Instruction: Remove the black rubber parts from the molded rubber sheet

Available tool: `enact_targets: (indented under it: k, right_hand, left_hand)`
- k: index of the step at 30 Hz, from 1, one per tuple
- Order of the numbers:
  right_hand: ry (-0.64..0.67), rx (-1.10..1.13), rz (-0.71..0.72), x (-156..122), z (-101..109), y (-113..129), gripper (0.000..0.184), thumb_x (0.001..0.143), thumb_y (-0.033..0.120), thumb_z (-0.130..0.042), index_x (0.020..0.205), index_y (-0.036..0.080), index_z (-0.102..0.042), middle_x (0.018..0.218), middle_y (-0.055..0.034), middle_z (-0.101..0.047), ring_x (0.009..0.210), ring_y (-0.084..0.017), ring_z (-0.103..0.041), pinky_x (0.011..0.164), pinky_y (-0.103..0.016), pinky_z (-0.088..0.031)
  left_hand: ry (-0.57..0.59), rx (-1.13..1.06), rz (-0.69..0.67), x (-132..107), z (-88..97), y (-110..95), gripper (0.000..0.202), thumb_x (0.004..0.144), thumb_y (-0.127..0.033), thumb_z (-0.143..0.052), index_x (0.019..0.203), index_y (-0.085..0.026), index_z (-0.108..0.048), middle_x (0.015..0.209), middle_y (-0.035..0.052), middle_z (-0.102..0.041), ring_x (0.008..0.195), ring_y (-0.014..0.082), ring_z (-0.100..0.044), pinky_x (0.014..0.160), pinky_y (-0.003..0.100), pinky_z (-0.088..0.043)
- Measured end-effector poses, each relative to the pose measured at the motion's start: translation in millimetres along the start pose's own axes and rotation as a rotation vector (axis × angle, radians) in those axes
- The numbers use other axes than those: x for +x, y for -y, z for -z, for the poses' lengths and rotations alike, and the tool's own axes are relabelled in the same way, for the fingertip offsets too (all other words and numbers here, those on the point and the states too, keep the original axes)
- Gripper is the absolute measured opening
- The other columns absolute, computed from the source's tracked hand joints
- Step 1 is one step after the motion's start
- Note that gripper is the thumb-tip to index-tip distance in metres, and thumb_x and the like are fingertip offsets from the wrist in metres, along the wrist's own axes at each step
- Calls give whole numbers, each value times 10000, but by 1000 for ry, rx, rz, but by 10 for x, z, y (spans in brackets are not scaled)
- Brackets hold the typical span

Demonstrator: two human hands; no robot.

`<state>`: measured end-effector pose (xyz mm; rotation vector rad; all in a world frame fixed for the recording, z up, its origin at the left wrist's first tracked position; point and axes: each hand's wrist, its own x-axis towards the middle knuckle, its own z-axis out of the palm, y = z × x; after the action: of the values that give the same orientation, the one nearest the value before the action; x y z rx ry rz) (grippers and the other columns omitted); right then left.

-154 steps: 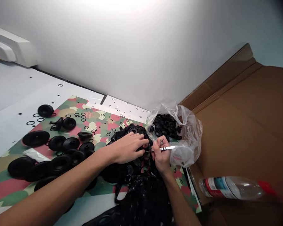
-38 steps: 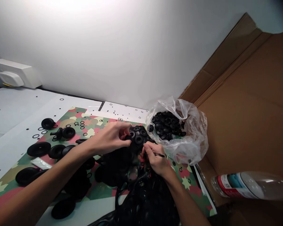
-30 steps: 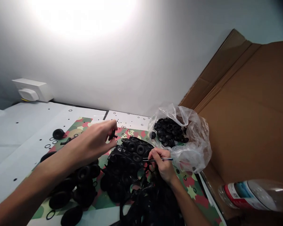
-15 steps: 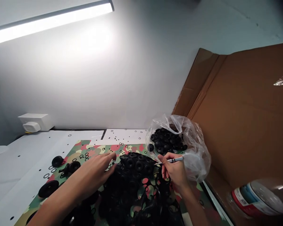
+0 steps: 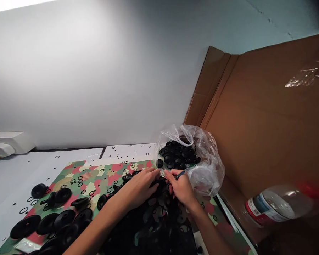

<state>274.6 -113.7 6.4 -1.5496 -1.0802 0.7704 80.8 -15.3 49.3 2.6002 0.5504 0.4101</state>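
A dark mass of moulded black rubber parts (image 5: 151, 226), joined in a sheet with holes, lies in front of me. My left hand (image 5: 146, 180) is at its far edge, fingers bent, seemingly gripping the rubber; what lies between the fingertips is partly hidden. Close beside it, my right hand (image 5: 179, 186) is closed round a slim pen-like tool (image 5: 180, 174), its tip hidden near the left fingertips. Just beyond both hands, a clear plastic bag (image 5: 207, 173) stands open with many small round black rubber pieces (image 5: 178, 156) inside.
Round black discs (image 5: 25, 226) and thin black rings (image 5: 23, 210) are scattered over the camouflage-patterned mat (image 5: 93, 173) at left. A tall cardboard box (image 5: 260, 117) and a clear jar (image 5: 273, 205) stand at right. A white socket box (image 5: 13, 141) is by the wall.
My left hand has moved right along the rubber sheet, close to my right hand. The tool has turned and shows less of its length. The camera view has shifted right.
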Motion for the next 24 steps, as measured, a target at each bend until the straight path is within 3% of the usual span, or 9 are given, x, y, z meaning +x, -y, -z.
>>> enact_targets:
  k: [8, 11, 16, 19, 24]
  right_hand:
    - [49, 119, -38, 5, -3, -18, 699, 922, 930, -647, 754, 252, -617, 393, 67, -523, 295, -111, -420, 317, -207, -316]
    - [19, 147, -26, -1, -17, -1, 687, 919, 919, -667, 764, 252, -612, 379, 77, -497, 287, -107, -405, 308, -201, -280]
    - [-68, 194, 19, -9, -56, 14, 670, 963, 899, -630, 769, 260, -580, 381, 80, -491, 285, -105, -399, 317, -205, -296]
    - [-109, 190, 40, -23, -82, 25, 663, 988, 889, -608, 772, 262, -576, 383, 81, -484, 283, -107, -397, 323, -210, -295]
    - [-168, 92, 87, -97, -102, 101, 649, 1031, 844, -586, 754, 258, -594, 393, 73, -479, 298, -109, -394, 343, -225, -293]
  left_hand:
    - [43, -127, -1, 17, -12, 189, 43, 1003, -197, -547, 979, -233, -542, 984, 46, -700, 889, 224, -644, 796, 367, -496]
    - [25, -120, -14, -5, -19, 164, 58, 1043, -221, -522, 992, -230, -547, 1020, 58, -692, 944, 243, -643, 826, 384, -506]
    - [-9, -47, -77, -98, -47, 39, 233, 1124, -446, -564, 1206, -233, -611, 1221, 94, -657, 1097, 295, -622, 996, 473, -539]
    - [-20, 8, -79, -110, -97, 16, 297, 1131, -459, -590, 1329, -243, -637, 1252, 107, -614, 1108, 318, -602, 1037, 528, -528]
    - [12, 19, -88, -74, -158, 68, 232, 1141, -443, -625, 1246, -252, -704, 1190, 88, -602, 1069, 310, -598, 998, 498, -520]
